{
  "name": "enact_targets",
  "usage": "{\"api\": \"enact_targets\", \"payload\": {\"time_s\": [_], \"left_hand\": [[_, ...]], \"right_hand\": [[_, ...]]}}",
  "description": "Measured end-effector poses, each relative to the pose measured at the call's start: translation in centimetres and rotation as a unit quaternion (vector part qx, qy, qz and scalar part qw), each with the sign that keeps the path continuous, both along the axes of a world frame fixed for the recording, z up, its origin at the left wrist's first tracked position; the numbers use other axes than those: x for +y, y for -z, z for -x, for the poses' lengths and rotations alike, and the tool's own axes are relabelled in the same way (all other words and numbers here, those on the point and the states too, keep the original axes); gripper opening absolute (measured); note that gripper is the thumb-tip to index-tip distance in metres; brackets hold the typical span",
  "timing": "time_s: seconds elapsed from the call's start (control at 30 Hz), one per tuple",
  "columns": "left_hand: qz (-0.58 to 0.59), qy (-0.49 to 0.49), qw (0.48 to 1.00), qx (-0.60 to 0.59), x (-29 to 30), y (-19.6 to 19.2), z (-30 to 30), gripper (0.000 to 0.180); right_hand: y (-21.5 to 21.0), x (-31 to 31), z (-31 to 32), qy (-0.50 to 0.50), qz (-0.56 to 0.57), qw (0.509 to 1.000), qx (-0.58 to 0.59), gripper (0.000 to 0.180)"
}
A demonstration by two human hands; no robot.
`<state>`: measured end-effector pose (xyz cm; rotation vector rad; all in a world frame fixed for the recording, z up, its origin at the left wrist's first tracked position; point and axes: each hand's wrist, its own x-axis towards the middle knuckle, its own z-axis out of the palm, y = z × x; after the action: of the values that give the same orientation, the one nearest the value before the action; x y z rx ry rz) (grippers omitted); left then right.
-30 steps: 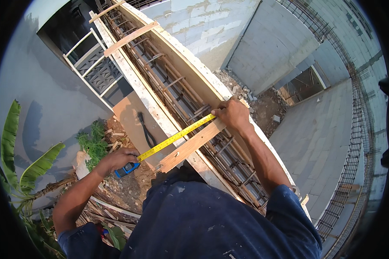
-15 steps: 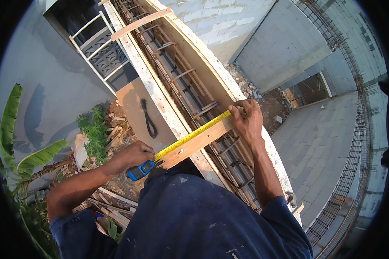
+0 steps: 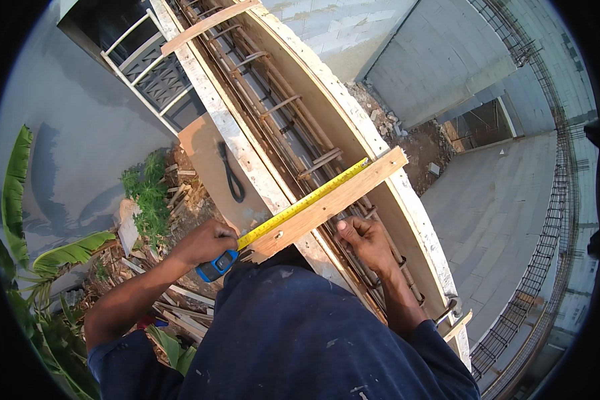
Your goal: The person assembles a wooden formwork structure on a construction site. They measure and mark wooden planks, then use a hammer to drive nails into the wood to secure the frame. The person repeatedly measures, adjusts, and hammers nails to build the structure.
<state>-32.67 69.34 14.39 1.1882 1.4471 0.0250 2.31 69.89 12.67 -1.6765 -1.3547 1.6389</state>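
Note:
My left hand [image 3: 205, 241] is closed on a blue and black tape measure [image 3: 217, 265] at the slat's near left end. The yellow blade [image 3: 299, 207] runs out along the upper edge of a wooden slat [image 3: 340, 195]. That slat lies across the two side boards of a long wooden formwork [image 3: 417, 217], and the blade's free end rests near the far board. My right hand [image 3: 367, 245], fingers curled in and thumb up, hovers over the steel rebar cage [image 3: 283, 133] inside the form, just below the slat. I see nothing held in it.
Another slat [image 3: 210, 27] bridges the form farther up. A clamp [image 3: 452, 307] grips the right board. Left of the form are a looped black cord [image 3: 232, 175], a white metal frame [image 3: 137, 77], plants [image 3: 145, 193] and scrap wood. Grey block walls [image 3: 493, 207] stand right.
My right hand has let go of the blade's end and the slat's far end, and moved down and left over the rebar. My left hand still holds the tape measure.

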Motion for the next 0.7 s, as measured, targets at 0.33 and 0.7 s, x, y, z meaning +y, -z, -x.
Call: {"api": "enact_targets", "payload": {"time_s": [0.33, 0.7], "left_hand": [[-0.033, 0.036, 0.998, -0.033, 0.6, -0.1, 0.1, 0.023], [-0.004, 0.051, 0.996, -0.068, 0.9, -0.1, 0.1, 0.023]], "right_hand": [[-3.7, -5.1, 5.1, -0.124, -0.165, 0.922, -0.329, 0.059], [-3.6, -6.0, 6.6, -0.039, -0.182, 0.918, -0.351, 0.056]]}}
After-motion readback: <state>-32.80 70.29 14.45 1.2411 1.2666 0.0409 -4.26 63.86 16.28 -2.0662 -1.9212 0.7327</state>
